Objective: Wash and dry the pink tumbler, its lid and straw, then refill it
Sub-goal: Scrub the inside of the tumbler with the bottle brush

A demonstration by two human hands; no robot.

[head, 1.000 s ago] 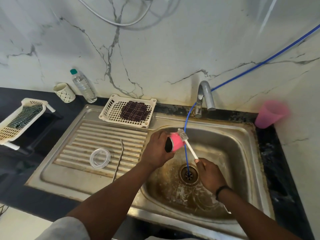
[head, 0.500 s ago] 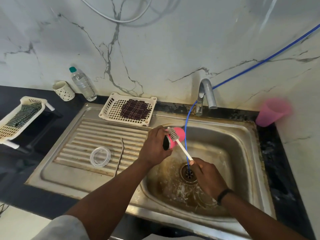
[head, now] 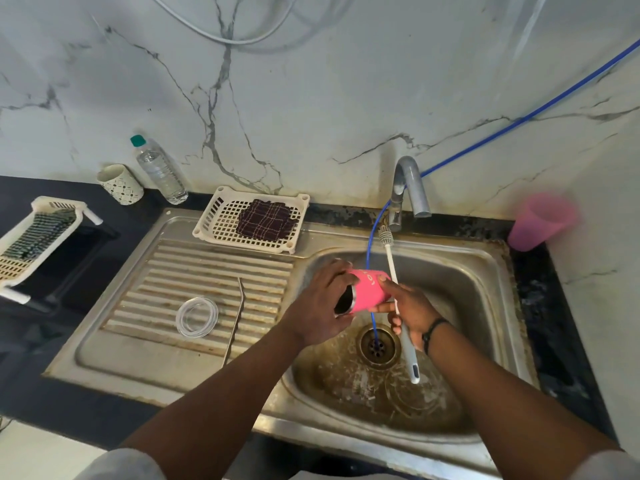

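We hold the pink tumbler (head: 369,289) on its side over the sink basin (head: 478,271), mouth turned toward our left. Our left hand (head: 320,304) has its fingers curled round the rim end, and our right hand (head: 410,308) presses the base end with thumb and forefinger while its other fingers grasp the bottle brush (head: 398,299), whose bristle head points up toward the tap (head: 408,188). No water shows at the tap.

By our reckoning we are in the washing stage: the brush is out of the tumbler, so scrubbing the inside may be finished or only paused, and rinsing seems still ahead. The clear lid (head: 196,317) and the metal straw (head: 235,320) lie on the ribbed drainboard (head: 145,282), just beside each other; whether they are washed we cannot tell. Drying is left, perhaps with the dark checked cloth (head: 266,220) in the white basket (head: 214,216), then refilling, perhaps from the water bottle (head: 159,171) on the worktop (head: 86,393).
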